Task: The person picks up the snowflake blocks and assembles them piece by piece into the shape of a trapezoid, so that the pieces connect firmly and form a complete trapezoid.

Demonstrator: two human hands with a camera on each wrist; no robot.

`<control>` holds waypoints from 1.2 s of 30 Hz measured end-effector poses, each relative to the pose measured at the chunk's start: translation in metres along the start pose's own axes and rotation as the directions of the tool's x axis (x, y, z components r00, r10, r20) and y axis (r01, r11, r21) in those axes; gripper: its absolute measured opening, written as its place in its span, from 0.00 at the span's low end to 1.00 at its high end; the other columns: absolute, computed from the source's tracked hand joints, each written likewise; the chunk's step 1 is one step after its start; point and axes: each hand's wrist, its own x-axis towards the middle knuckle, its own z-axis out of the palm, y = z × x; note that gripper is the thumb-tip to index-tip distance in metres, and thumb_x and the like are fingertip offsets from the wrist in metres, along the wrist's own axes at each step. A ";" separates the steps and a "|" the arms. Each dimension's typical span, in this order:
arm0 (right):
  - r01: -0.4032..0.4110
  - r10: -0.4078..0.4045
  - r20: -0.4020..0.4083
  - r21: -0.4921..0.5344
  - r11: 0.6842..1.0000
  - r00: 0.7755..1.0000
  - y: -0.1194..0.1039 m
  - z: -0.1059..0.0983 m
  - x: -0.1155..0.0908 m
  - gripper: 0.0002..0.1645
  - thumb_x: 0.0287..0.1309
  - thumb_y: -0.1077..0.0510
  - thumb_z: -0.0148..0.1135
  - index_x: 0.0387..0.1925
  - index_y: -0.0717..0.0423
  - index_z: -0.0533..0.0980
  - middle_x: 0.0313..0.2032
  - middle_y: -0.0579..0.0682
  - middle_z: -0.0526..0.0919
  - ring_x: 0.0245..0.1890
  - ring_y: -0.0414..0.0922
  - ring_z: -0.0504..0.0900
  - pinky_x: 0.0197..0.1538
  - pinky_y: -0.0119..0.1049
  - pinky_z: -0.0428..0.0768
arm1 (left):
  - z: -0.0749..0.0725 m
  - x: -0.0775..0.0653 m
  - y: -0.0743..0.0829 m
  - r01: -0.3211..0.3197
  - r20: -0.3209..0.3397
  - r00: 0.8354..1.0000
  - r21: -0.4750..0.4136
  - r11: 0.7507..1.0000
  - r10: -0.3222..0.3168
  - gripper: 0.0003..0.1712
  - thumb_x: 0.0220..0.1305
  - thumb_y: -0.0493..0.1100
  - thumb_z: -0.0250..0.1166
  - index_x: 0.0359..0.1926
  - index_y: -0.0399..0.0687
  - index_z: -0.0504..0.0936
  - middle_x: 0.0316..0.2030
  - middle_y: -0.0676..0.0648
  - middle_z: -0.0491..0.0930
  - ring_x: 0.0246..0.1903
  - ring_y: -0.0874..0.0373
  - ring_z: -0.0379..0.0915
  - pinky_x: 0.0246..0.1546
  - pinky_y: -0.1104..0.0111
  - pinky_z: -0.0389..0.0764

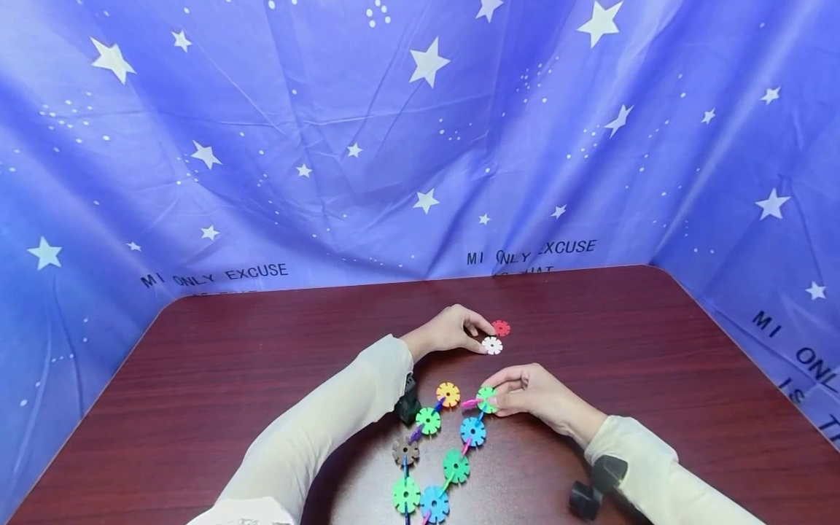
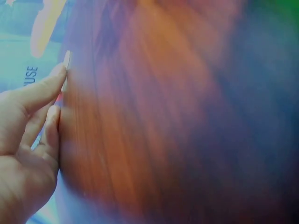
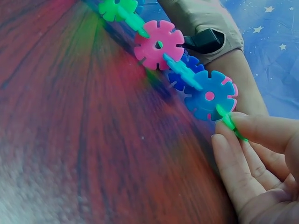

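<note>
My left hand (image 1: 453,329) reaches across the far middle of the table, thumb and fingertips at a white notched plastic disc (image 1: 492,345). In the left wrist view this disc (image 2: 66,60) shows edge-on at a fingertip. A red notched disc (image 1: 501,328) lies just behind it, by the index finger. Nearer the front, my right hand (image 1: 541,397) pinches a green disc (image 1: 486,399) at the end of a chain of interlocked discs. The right wrist view shows this green disc (image 3: 229,123) edge-on between thumb and fingers, slotted into a blue disc (image 3: 201,100).
The chain curves towards the front edge, past a brown disc (image 1: 405,452) on its left side and a blue disc (image 1: 434,504) at the front. Its other end is an orange disc (image 1: 448,394). Starry blue cloth (image 1: 367,219) hangs round the dark red table (image 1: 216,350).
</note>
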 end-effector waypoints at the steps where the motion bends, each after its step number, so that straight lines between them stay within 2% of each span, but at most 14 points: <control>1: -0.002 0.002 -0.004 -0.001 1.000 1.000 0.000 0.000 0.000 0.22 0.54 0.67 0.63 0.47 0.81 0.71 0.30 0.49 0.84 0.32 0.38 0.83 0.39 0.37 0.83 | 0.001 0.000 0.001 -0.002 -0.003 1.000 0.013 1.000 0.002 0.16 0.49 0.37 0.73 0.43 0.46 0.86 0.42 0.52 0.84 0.34 0.66 0.73 0.38 0.79 0.75; 6: -0.003 0.003 -0.017 -0.007 1.000 1.000 0.001 0.000 0.000 0.21 0.54 0.67 0.63 0.46 0.80 0.72 0.30 0.49 0.84 0.31 0.38 0.82 0.38 0.36 0.83 | 0.002 -0.001 0.008 -0.005 -0.003 1.000 0.069 0.998 0.005 0.14 0.50 0.36 0.73 0.41 0.46 0.87 0.40 0.52 0.85 0.34 0.65 0.74 0.37 0.79 0.75; 10: -0.001 0.001 -0.022 -0.008 1.000 1.000 0.000 0.003 0.000 0.20 0.53 0.66 0.63 0.45 0.78 0.74 0.30 0.48 0.84 0.31 0.38 0.83 0.38 0.36 0.83 | 0.000 -0.007 0.010 0.017 0.007 1.000 0.085 0.996 -0.018 0.15 0.50 0.35 0.72 0.42 0.45 0.86 0.40 0.51 0.84 0.35 0.64 0.74 0.37 0.79 0.75; 14: 0.004 -0.005 -0.049 -0.007 1.000 0.999 0.000 0.005 -0.004 0.20 0.54 0.67 0.62 0.46 0.79 0.73 0.30 0.47 0.85 0.31 0.38 0.83 0.38 0.36 0.83 | -0.002 -0.018 0.010 0.048 0.028 0.998 0.117 0.992 -0.052 0.15 0.49 0.33 0.72 0.42 0.43 0.84 0.36 0.51 0.83 0.34 0.65 0.74 0.36 0.79 0.75; 19: 0.049 -0.052 -0.110 -0.034 0.998 0.993 -0.001 0.010 -0.007 0.22 0.54 0.66 0.63 0.46 0.81 0.71 0.30 0.47 0.85 0.30 0.38 0.83 0.36 0.35 0.83 | -0.012 -0.040 0.010 0.093 0.042 0.994 0.125 0.988 -0.099 0.14 0.48 0.31 0.73 0.37 0.42 0.81 0.31 0.51 0.79 0.31 0.64 0.72 0.33 0.78 0.75; 23: 0.097 -0.103 -0.135 -0.054 0.994 0.986 -0.001 0.014 -0.006 0.22 0.54 0.67 0.63 0.46 0.83 0.71 0.31 0.46 0.85 0.31 0.36 0.83 0.36 0.35 0.83 | -0.019 -0.057 0.005 0.101 0.028 0.994 0.087 0.991 -0.103 0.15 0.47 0.30 0.73 0.35 0.43 0.78 0.30 0.51 0.76 0.31 0.63 0.71 0.33 0.76 0.75; 27: 0.129 -0.140 -0.168 -0.077 0.989 0.976 -0.002 0.018 -0.004 0.21 0.55 0.66 0.63 0.45 0.82 0.72 0.31 0.45 0.86 0.31 0.36 0.83 0.37 0.34 0.83 | -0.024 -0.072 -0.003 0.094 -0.004 0.996 -0.005 0.996 -0.094 0.15 0.46 0.28 0.72 0.35 0.41 0.79 0.28 0.50 0.77 0.28 0.62 0.72 0.30 0.74 0.76; 33: 0.147 -0.172 -0.217 -0.128 0.981 0.961 -0.010 0.025 -0.001 0.21 0.55 0.64 0.65 0.45 0.79 0.74 0.32 0.48 0.86 0.31 0.38 0.84 0.38 0.35 0.83 | -0.031 -0.091 -0.010 0.117 -0.045 0.991 -0.128 0.985 -0.124 0.14 0.48 0.26 0.70 0.38 0.39 0.82 0.29 0.48 0.82 0.26 0.63 0.76 0.29 0.73 0.79; 36: 0.149 -0.181 -0.238 -0.147 0.978 0.954 -0.014 0.028 0.001 0.20 0.54 0.65 0.65 0.44 0.78 0.75 0.32 0.51 0.86 0.31 0.39 0.84 0.38 0.35 0.83 | -0.036 -0.101 -0.007 0.111 -0.070 0.990 -0.175 0.978 -0.125 0.14 0.51 0.27 0.67 0.41 0.38 0.83 0.31 0.46 0.82 0.27 0.63 0.76 0.29 0.72 0.79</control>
